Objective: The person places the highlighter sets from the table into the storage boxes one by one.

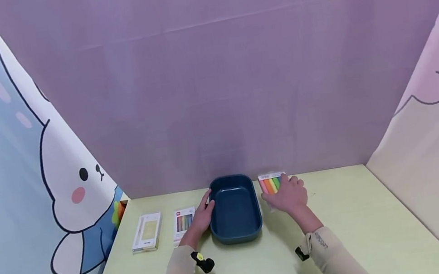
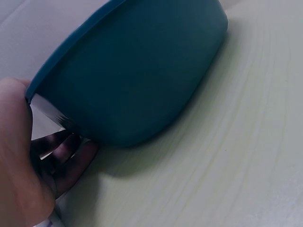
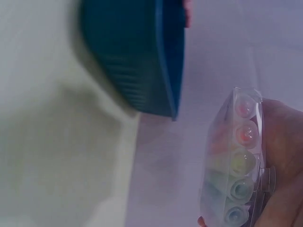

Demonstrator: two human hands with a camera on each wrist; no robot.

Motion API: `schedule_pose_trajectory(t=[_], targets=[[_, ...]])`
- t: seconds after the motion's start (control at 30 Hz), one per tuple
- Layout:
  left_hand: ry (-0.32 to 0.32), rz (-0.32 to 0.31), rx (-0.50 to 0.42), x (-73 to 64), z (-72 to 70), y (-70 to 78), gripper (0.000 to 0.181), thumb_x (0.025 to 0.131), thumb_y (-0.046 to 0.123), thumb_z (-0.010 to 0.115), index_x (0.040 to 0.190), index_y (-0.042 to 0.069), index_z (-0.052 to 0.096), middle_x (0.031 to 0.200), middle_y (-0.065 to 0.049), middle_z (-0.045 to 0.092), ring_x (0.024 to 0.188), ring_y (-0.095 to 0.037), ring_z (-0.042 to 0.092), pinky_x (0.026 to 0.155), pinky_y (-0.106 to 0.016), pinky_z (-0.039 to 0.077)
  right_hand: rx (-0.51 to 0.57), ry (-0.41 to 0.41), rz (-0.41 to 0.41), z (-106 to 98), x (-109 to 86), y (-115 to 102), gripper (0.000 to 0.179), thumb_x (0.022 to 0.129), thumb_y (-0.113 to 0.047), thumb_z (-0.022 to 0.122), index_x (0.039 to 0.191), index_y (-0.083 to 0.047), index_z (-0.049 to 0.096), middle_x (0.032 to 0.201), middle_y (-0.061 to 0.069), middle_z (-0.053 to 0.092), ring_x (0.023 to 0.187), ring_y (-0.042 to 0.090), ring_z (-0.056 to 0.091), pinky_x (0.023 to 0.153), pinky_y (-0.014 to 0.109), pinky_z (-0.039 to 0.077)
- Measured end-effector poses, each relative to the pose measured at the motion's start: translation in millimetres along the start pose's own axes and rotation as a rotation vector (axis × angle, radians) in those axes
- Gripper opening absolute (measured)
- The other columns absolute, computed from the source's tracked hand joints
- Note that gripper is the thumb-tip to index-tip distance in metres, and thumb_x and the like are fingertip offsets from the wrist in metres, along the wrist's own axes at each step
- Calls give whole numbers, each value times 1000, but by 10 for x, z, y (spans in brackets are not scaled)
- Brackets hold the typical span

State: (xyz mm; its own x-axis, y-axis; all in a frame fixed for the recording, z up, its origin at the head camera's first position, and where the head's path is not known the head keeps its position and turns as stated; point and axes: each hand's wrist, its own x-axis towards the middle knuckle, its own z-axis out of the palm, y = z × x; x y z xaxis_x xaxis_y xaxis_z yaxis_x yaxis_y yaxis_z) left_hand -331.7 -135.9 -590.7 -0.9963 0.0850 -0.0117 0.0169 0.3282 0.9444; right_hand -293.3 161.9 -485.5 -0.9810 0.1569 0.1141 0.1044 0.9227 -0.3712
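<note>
A dark blue rectangular plastic bin (image 1: 235,213) stands on the table. My left hand (image 1: 200,219) holds its left side, with the thumb at the rim; in the left wrist view the other fingers curl low by the outer wall of the bin (image 2: 128,71). To the right of the bin, my right hand (image 1: 291,195) grips a clear pack of highlighters (image 1: 269,185) in pink, orange, yellow, green and blue. The right wrist view shows the rounded ends of the highlighters (image 3: 244,161) through the plastic, apart from the bin.
A white box with a coloured-sticks picture (image 1: 184,223) lies left of the bin, partly behind my left forearm. Farther left lies another white box with a yellow panel (image 1: 146,232). A purple cloth (image 1: 217,87) hangs behind the pale table (image 1: 357,220); printed curtains flank it.
</note>
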Motion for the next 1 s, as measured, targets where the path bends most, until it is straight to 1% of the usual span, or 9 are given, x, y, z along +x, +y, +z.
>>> schedule_pose_trajectory(t=[0.1, 0.2, 0.33, 0.47, 0.67, 0.8, 1.0], targets=[[5, 1, -9, -2, 8, -15, 50, 104, 37, 42, 152, 34, 30, 155, -13, 30, 138, -38, 29, 107, -61, 24, 0, 1, -5, -65, 8, -89, 97, 74, -66, 64, 138, 3, 39, 112, 27, 48, 99, 41, 44, 72, 50, 43], [6, -4, -18, -5, 12, -6, 50, 104, 37, 43, 152, 35, 31, 155, -12, 30, 139, -37, 28, 108, -61, 22, -3, -14, -15, -117, 2, -176, 98, 74, -68, 62, 139, 2, 39, 112, 27, 48, 99, 40, 44, 71, 49, 44], [-1, -4, 1, 12, 11, -14, 50, 105, 37, 42, 153, 34, 29, 155, -13, 30, 139, -38, 29, 107, -61, 23, 16, -30, -28, -182, -27, -302, 101, 74, -69, 63, 141, 1, 38, 117, 29, 48, 101, 40, 44, 72, 49, 45], [-3, -11, 11, 21, -4, -12, 50, 105, 38, 40, 153, 36, 28, 156, -13, 29, 139, -39, 28, 107, -62, 23, 23, -44, -36, -218, -39, -430, 102, 73, -68, 64, 143, 0, 37, 117, 26, 48, 101, 38, 43, 72, 47, 44], [15, -5, -3, 44, -32, 28, 51, 104, 42, 40, 153, 37, 27, 156, -11, 28, 140, -37, 27, 109, -60, 21, -6, -25, -56, -233, -8, -601, 102, 71, -70, 65, 142, -2, 38, 110, 21, 49, 99, 35, 43, 72, 44, 43], [3, -15, -10, 43, -35, 24, 51, 104, 43, 40, 153, 38, 27, 157, -10, 26, 141, -37, 25, 109, -60, 21, -15, -40, -49, -212, -17, -684, 101, 71, -70, 65, 141, -3, 39, 110, 20, 49, 100, 34, 42, 74, 44, 44], [-5, -45, -20, 27, 3, -16, 50, 103, 43, 41, 152, 41, 28, 157, -10, 27, 140, -36, 27, 109, -59, 21, -5, -41, -50, -151, -54, -763, 100, 70, -70, 66, 140, -4, 41, 111, 20, 49, 100, 34, 43, 74, 43, 45]])
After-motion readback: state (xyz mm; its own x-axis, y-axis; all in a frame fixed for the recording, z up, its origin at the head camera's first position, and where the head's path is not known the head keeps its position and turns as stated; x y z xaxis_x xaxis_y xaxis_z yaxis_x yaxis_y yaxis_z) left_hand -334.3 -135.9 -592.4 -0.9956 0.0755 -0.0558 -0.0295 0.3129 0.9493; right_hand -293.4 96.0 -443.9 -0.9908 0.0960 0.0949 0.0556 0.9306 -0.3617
